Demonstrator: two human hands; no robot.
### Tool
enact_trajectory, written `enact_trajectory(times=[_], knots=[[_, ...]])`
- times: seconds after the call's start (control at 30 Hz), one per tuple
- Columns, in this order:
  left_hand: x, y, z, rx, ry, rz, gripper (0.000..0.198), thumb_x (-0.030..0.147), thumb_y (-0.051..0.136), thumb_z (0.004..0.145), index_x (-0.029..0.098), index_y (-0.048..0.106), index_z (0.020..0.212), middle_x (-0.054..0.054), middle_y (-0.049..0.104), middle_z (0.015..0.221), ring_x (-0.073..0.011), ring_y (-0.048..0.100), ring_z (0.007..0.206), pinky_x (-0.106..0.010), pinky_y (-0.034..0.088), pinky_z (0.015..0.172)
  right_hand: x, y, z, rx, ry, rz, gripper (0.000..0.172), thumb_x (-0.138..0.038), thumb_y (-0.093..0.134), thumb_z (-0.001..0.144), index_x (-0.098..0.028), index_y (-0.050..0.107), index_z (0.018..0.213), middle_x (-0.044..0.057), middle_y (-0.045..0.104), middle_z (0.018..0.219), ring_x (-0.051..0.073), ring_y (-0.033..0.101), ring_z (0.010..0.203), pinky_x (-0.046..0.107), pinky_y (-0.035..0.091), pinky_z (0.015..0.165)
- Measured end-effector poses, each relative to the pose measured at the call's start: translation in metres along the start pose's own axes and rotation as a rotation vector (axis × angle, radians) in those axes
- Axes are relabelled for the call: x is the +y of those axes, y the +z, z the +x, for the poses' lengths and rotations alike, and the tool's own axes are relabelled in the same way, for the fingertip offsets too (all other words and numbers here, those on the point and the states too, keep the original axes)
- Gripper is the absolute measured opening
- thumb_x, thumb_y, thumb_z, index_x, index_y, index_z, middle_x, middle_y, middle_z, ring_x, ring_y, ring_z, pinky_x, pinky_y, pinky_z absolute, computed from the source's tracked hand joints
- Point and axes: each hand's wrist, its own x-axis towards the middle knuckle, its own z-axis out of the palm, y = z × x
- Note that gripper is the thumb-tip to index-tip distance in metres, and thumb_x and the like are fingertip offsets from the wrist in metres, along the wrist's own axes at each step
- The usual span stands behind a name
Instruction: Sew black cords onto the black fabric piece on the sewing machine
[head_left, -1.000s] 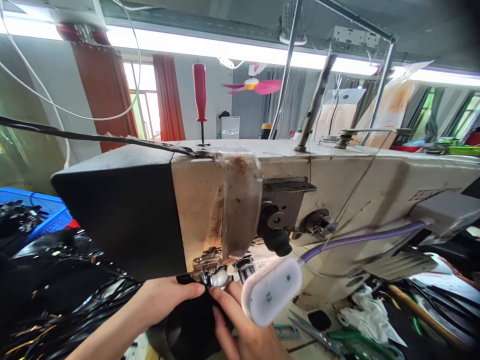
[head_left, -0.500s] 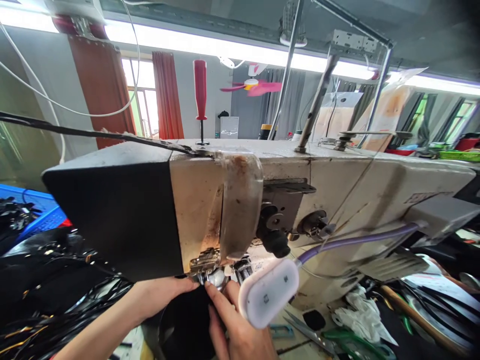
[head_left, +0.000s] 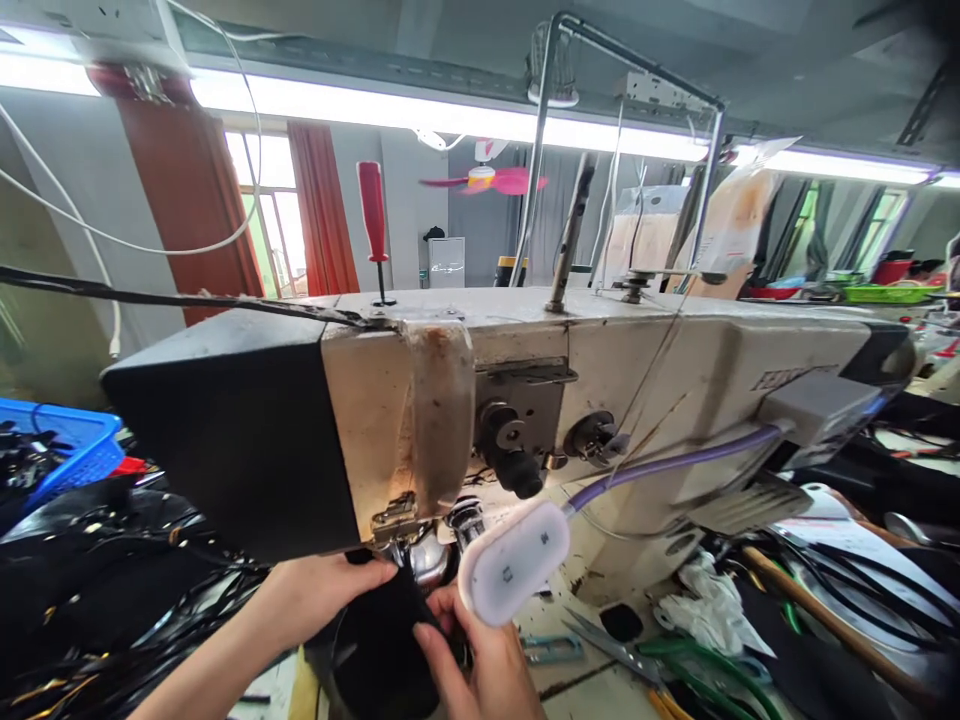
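At the needle end of a sewing machine (head_left: 667,360), a black piece of material (head_left: 384,640) lies below the shiny metal parts (head_left: 430,560). My left hand (head_left: 326,590) presses its thumb along the top edge of this black piece, the fingers going out of sight beneath it. On the opposite edge my right hand (head_left: 480,650) pinches the piece between thumb and fingers. An oval white lamp (head_left: 516,565) hangs just above the right hand and covers part of it. The needle itself cannot be made out.
A red-handled screwdriver (head_left: 372,215) stands upright on the machine head. Scissors (head_left: 619,645), green-handled tools (head_left: 694,675) and crumpled white material (head_left: 716,615) lie to the right. Black straps (head_left: 52,640) and a blue basket (head_left: 60,445) are at left.
My right hand has drawn back from the metal parts, down toward me, and now grips the black piece's right edge. More of the piece shows between my hands. The view has shifted slightly.
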Motion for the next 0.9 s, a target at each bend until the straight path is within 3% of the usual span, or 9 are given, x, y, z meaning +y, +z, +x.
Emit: enact_trajectory(times=[0.17, 0.3, 0.43, 0.6, 0.73, 0.8, 0.9], knots=[[-0.005, 0.001, 0.001, -0.052, -0.064, 0.154, 0.015, 0.041, 0.077, 0.057, 0.027, 0.076, 0.062, -0.003, 0.077, 0.070, -0.0343, 0.071, 0.084, -0.038, 0.057, 0.079, -0.010, 0.011, -0.001, 0.134, 0.063, 0.061, 0.012, -0.030, 0.051, 0.091, -0.022, 0.061, 0.089, 0.004, 0.065, 0.076, 0.019, 0.063, 0.069, 0.027, 0.053, 0.064], [-0.020, 0.002, 0.004, -0.045, 0.029, 0.146, 0.015, 0.042, 0.076, 0.059, 0.030, 0.078, 0.068, -0.001, 0.077, 0.074, -0.0323, 0.070, 0.089, -0.036, 0.054, 0.086, -0.008, 0.017, -0.003, 0.198, 0.074, 0.041, 0.018, -0.034, 0.049, 0.093, -0.023, 0.061, 0.086, 0.005, 0.064, 0.073, 0.020, 0.063, 0.071, 0.029, 0.053, 0.067], [-0.033, 0.003, 0.006, -0.048, 0.022, 0.292, 0.023, 0.050, 0.069, 0.068, 0.029, 0.079, 0.068, -0.001, 0.078, 0.081, -0.0325, 0.070, 0.087, -0.037, 0.052, 0.087, -0.007, 0.021, -0.003, 0.211, 0.030, 0.052, 0.016, -0.030, 0.048, 0.093, -0.023, 0.061, 0.089, 0.004, 0.061, 0.072, 0.019, 0.061, 0.068, 0.028, 0.051, 0.062], [-0.031, 0.001, 0.007, -0.059, -0.052, 0.283, 0.022, 0.049, 0.070, 0.065, 0.029, 0.078, 0.067, -0.001, 0.078, 0.082, -0.0341, 0.069, 0.091, -0.037, 0.052, 0.088, -0.010, 0.024, -0.005, 0.198, 0.033, 0.002, 0.014, -0.027, 0.051, 0.090, -0.023, 0.063, 0.096, 0.004, 0.060, 0.072, 0.020, 0.060, 0.068, 0.028, 0.050, 0.058], [-0.033, 0.004, 0.003, 0.016, -0.015, 0.201, 0.021, 0.046, 0.075, 0.062, 0.027, 0.076, 0.072, -0.004, 0.077, 0.079, -0.0345, 0.069, 0.092, -0.040, 0.051, 0.091, -0.001, 0.014, -0.007, 0.172, 0.014, -0.201, 0.013, -0.030, 0.055, 0.088, -0.024, 0.065, 0.093, 0.009, 0.066, 0.086, 0.025, 0.062, 0.076, 0.035, 0.051, 0.064], [-0.037, 0.011, -0.003, 0.072, -0.050, 0.100, 0.035, 0.049, 0.077, 0.062, 0.022, 0.075, 0.085, -0.006, 0.076, 0.084, -0.0345, 0.067, 0.097, -0.042, 0.050, 0.092, 0.004, 0.004, -0.004, 0.141, -0.040, -0.275, 0.014, -0.036, 0.059, 0.087, -0.025, 0.066, 0.089, 0.009, 0.066, 0.087, 0.027, 0.063, 0.079, 0.038, 0.051, 0.066], [-0.043, 0.028, -0.015, 0.103, -0.085, -0.178, 0.058, 0.050, 0.077, 0.063, 0.017, 0.066, 0.109, -0.011, 0.072, 0.109, -0.0331, 0.063, 0.110, -0.042, 0.049, 0.096, 0.003, -0.008, 0.003, 0.111, -0.095, -0.141, 0.021, -0.040, 0.054, 0.092, -0.025, 0.064, 0.081, 0.004, 0.065, 0.072, 0.022, 0.062, 0.070, 0.032, 0.049, 0.062]])
